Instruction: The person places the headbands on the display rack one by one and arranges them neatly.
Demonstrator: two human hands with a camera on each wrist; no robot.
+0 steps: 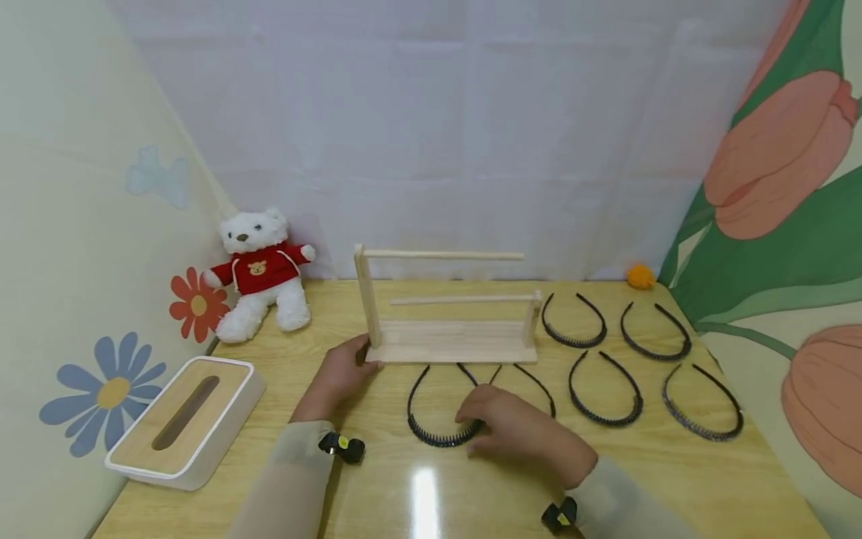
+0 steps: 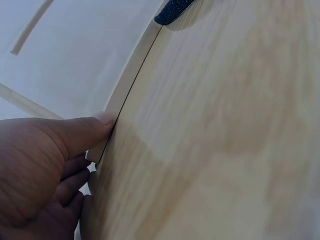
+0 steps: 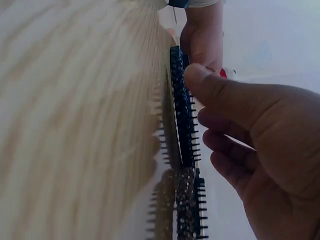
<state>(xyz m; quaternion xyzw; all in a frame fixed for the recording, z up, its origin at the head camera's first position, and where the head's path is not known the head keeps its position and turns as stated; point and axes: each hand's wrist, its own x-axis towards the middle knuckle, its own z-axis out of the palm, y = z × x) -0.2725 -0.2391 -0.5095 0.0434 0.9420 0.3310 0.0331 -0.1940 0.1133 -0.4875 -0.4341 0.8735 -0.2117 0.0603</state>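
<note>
Head view: on the table [image 1: 384, 486], before a wooden rack [image 1: 451, 344] gripped by the left hand [image 1: 339, 372], a black, comb-toothed headband [image 1: 438, 442] is partly hidden by the right hand [image 1: 509, 425], whose grasp cannot be told.

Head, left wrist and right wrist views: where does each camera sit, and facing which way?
Head: on the person's head, facing forward and down at the light wooden two-bar rack and curved black headbands; left hand, right hand and pale sleeves show.
Left wrist: on that wrist, facing past the left hand to the rack's base edge and yellowish wood-grain table; only that hand shows.
Right wrist: on that wrist, facing low across the table along headbands; right hand large, left hand beyond.
Shared, head and right wrist: both hands, headbands.
</note>
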